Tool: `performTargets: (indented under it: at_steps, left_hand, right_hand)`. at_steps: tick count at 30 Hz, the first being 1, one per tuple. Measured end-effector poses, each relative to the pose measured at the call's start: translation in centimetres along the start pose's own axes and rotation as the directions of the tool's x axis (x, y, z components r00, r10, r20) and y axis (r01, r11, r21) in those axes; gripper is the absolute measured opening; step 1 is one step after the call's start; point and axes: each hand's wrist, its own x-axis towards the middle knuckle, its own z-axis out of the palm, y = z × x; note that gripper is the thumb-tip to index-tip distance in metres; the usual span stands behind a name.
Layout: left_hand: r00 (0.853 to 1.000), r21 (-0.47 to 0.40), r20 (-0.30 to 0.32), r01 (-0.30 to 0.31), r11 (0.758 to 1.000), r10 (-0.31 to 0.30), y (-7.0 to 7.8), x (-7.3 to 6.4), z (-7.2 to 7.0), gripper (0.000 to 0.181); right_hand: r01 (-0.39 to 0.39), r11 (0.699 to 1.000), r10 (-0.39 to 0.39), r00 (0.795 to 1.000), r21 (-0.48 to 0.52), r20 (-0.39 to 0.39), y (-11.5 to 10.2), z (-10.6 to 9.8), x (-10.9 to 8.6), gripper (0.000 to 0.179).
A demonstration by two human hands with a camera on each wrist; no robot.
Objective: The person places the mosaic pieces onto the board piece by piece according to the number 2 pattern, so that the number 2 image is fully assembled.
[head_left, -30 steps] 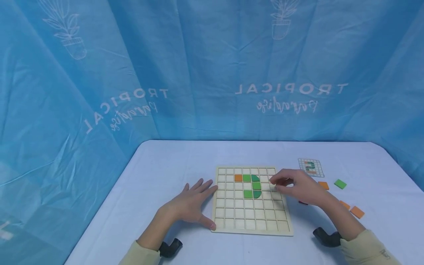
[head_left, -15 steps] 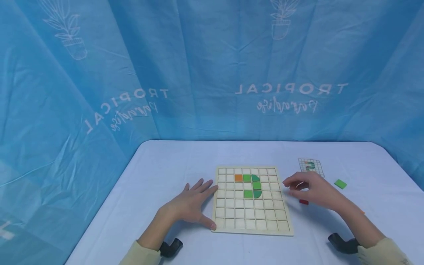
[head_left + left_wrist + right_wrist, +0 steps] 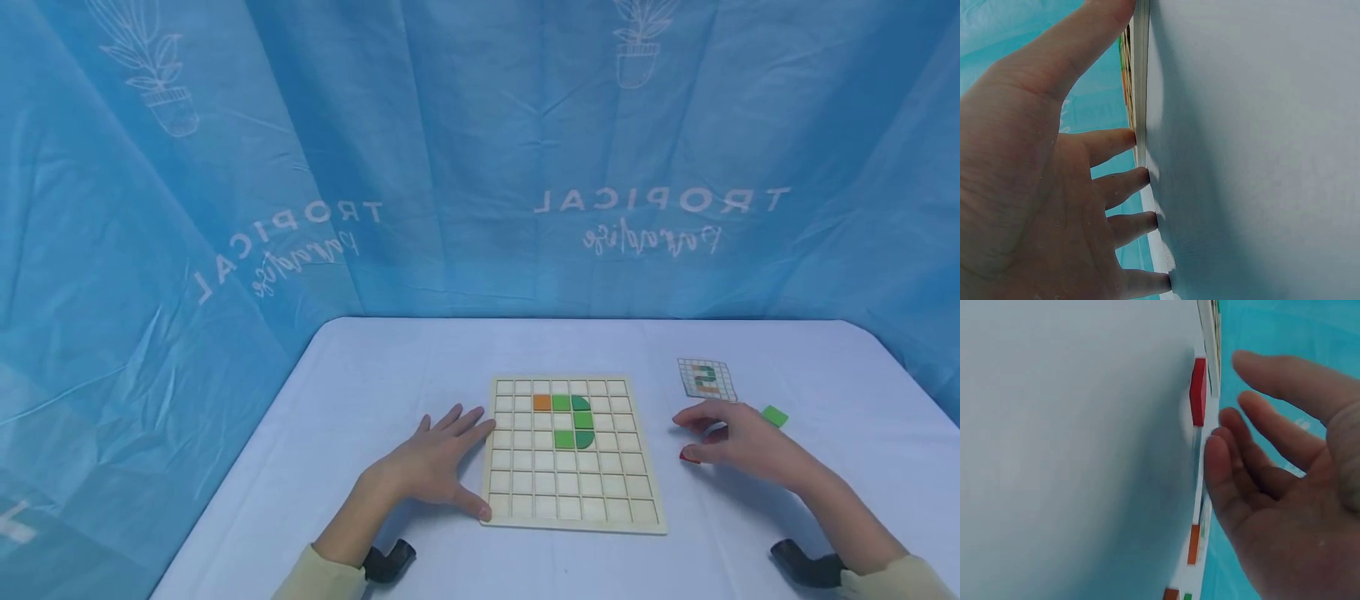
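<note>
My left hand (image 3: 431,467) lies with spread fingers against the left edge of a pale gridded board (image 3: 521,483); its thumb touches the near left corner. In the grid sit an orange square tile (image 3: 542,402), several green square tiles (image 3: 582,420) and two dark green rounded tiles (image 3: 584,439). Right of the board, my right hand (image 3: 738,442) hovers close over the table with loosely bent fingers and nothing between them. A red tile (image 3: 1198,394) lies just beyond its fingertips in the right wrist view; in the head view the thumb partly covers it.
A small pattern card (image 3: 707,379) lies behind the right hand. A loose green square tile (image 3: 775,416) shows past that hand, and orange tiles (image 3: 1193,544) appear low in the right wrist view. A blue printed curtain (image 3: 480,167) hangs behind the white table.
My right hand has moved away from the board's right side, rightward and slightly toward me, to the red tile. My left hand, the board and its tiles stay as they were.
</note>
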Motion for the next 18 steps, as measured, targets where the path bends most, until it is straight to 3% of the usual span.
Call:
performTargets:
  at_steps: [6,18]
  left_hand:
    - [1.000,-0.003,-0.004,0.006,1.000,-0.006,0.08,-0.07,-0.07,0.122]
    - [1.000,0.007,0.001,0.003,1.000,-0.003,-0.03,-0.04,0.07,0.122]
  right_hand:
    - [-0.018,0.994,0.021,0.999,-0.112,0.030,0.50,0.17,-0.37,0.052]
    - [-0.043,0.991,0.048,0.998,-0.126,0.044,0.61,0.37,-0.38,0.036]
